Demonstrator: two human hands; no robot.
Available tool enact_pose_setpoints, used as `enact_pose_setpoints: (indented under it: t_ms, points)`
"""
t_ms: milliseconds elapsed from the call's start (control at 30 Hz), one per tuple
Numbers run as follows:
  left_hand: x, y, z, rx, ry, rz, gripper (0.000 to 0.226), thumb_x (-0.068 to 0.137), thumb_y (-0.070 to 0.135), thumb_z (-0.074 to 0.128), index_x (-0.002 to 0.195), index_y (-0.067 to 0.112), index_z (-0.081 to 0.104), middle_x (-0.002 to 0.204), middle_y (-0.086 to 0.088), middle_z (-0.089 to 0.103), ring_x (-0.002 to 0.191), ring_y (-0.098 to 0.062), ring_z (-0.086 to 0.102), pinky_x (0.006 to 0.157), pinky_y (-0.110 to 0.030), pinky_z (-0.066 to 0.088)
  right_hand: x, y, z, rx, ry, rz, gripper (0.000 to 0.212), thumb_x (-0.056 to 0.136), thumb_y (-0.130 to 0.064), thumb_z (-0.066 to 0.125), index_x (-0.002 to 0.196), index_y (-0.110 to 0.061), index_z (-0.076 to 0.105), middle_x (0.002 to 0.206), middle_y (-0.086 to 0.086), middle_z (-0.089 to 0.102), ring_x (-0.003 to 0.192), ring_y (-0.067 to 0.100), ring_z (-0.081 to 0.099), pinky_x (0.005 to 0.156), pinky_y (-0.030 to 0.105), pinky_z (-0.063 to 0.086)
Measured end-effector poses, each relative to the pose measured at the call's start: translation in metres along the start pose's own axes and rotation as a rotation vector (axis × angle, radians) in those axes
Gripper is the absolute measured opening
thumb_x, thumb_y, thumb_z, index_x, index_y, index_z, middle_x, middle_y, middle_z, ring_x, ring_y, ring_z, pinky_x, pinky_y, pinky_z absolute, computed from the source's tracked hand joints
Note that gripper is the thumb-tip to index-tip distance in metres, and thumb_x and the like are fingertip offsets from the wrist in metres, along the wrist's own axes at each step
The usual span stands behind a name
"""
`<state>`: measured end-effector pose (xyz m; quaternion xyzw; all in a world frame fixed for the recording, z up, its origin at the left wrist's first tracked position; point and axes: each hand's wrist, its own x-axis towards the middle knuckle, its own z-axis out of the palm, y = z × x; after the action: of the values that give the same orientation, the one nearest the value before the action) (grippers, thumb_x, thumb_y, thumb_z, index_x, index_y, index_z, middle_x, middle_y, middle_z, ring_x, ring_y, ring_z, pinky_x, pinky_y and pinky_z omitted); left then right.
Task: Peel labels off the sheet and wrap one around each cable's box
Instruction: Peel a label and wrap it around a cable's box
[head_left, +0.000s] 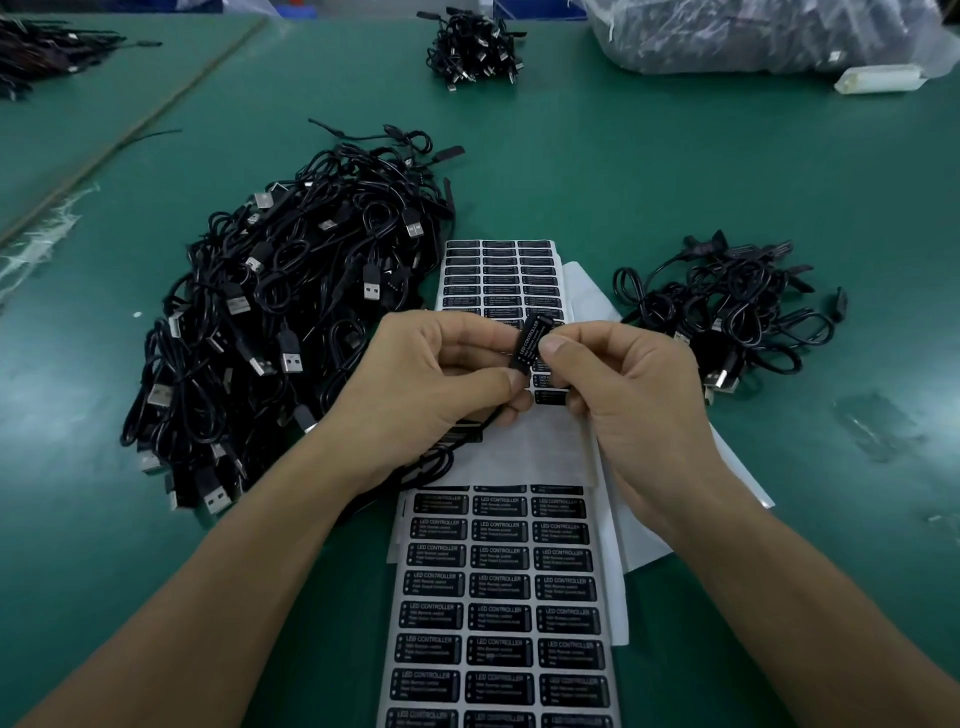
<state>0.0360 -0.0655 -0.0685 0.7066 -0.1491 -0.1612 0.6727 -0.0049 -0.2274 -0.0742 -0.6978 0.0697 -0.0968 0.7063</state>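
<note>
In the middle of the frame both hands hold one small black box (535, 326) above the worktop (649, 171), over the upper part of the label sheet (498, 597). The left hand (441, 374) pinches the box between thumb and curled fingers, and the right hand (623, 395) grips it from the other side, its thumb pressed against the face. A label (524, 345) reading "LED CONTROLLER" lies on the box's visible face; whether its ends are fully wrapped round the back cannot be told. The box's cable (439, 464) hangs below the left hand and loops down across the sheet. The box looks light and rigid, so a pinch on its narrow edges should leave the faces free for smoothing. The label is thin, limp and sticky, likely to crease or cling to itself, and is best taken by one corner and rubbed down from the middle outward. The cable is slack and may drag on the sheet. A big pile (291, 322) of cables lies at left of centre, touching the sheet's upper edge, a small pile (737, 312) at right, another bunch (472, 47) at the top, and a plastic bag (753, 36) at upper right.
</note>
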Motion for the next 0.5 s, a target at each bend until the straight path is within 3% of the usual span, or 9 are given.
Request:
enact_pose_setpoints:
  t_ms: [500]
  points:
    - [0.0006,-0.0003,0.0011,0.006,0.013,0.001,0.019,0.083,-0.009,0.073,0.097,0.004,0.073,0.077,-0.013,0.076,0.063,-0.018,0.071,0.062,-0.021,0.058,0.0009,-0.0011,-0.0003,-0.016,-0.028,-0.012,0.022,0.092,-0.009,0.068,0.072,-0.018,0.072,0.057,-0.015,0.062,0.053,-0.004,0.052,0.056,0.009,0.044]
